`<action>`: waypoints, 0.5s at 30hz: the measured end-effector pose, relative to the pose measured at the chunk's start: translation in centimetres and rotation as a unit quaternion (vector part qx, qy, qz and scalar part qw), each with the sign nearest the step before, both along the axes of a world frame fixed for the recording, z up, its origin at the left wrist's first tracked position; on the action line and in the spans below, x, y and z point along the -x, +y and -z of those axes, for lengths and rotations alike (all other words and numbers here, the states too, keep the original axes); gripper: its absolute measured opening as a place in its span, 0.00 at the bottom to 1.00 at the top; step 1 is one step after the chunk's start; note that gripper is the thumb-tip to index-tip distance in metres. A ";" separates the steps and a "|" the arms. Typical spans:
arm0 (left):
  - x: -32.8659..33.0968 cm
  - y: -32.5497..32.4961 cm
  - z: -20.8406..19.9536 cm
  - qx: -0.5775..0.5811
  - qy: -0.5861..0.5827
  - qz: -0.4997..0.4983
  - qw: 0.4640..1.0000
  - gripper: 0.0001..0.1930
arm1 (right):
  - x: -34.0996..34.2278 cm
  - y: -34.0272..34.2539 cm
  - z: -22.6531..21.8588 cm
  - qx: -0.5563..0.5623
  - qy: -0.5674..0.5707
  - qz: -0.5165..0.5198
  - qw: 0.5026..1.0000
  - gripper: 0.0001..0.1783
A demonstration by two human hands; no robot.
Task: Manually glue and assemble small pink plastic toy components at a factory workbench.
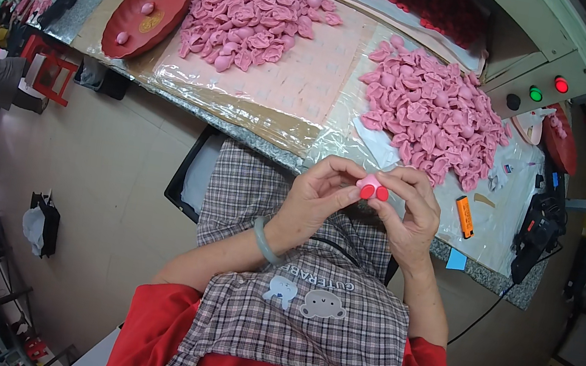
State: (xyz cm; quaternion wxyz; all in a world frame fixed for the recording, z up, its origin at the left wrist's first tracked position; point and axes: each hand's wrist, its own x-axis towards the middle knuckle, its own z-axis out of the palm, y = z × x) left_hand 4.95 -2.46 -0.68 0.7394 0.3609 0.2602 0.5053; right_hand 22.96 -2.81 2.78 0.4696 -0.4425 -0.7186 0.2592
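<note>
Between the fingertips of both hands, just off the table's front edge, is a small pink figurine (369, 183) with two red oval feet facing me. My left hand (321, 197) pinches it from one side, thumb and forefinger closed on it. From the other side my right hand (409, 210) grips it the same way. Beyond my right hand lies a heap of pink moulded pieces (438, 114), with some round balls among the curled ones. A second pink heap (247, 15) spreads farther left.
A red scalloped plate (169, 18) at the left holds two pink balls. An orange cutter-like tool (465, 216) lies right of my hand, near a black corded device (540, 226). At the back, a pale machine (531, 60) with lit buttons stands over red pieces (428, 5).
</note>
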 end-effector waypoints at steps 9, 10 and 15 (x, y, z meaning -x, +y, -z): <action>-0.1 0.0 0.4 -0.107 -0.001 -0.045 0.993 0.09 | 0.1 0.0 -0.8 0.006 0.002 -0.017 1.000 0.20; -0.1 -0.1 0.4 -0.119 0.008 -0.048 0.992 0.09 | 0.3 -0.1 -1.1 0.002 0.000 -0.007 1.000 0.20; 0.1 -0.1 0.1 -0.155 0.033 -0.064 0.985 0.08 | 0.1 -0.7 -1.7 -0.001 -0.046 -0.001 0.999 0.21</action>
